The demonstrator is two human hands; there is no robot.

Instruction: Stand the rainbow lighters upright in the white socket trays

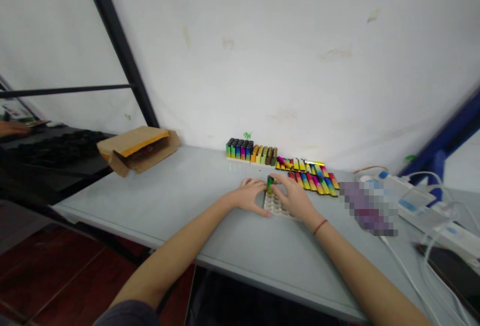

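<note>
the green tube (pixel 269 187) stands up at the far left corner of the pale tray (pixel 276 208). its foot looks set in one of the little holes, which would help keep it from tipping. the right hand (pixel 294 197) leans over the tray with its thumb and a finger at the tube's upper part, where it is easy to reach. it is too small to tell if they pinch it tight or only touch it. the left hand (pixel 249 197) is spread open at the tray's left side, its thumb by the near corner, maybe so the tray does not slide.

behind the tray, black-topped tubes (pixel 239 150) and gold-topped tubes (pixel 264 155) stand packed side by side near the wall (pixel 262 66), so they likely prop each other up. shiny colored tubes (pixel 313 180) lie flat in rows just past the right hand, close enough to grab. farther left, a cardboard box (pixel 137 145) lies on the table (pixel 187 191) with its open end facing the tubes. white cords (pixel 403 261) run along the right end, away from the tray.
</note>
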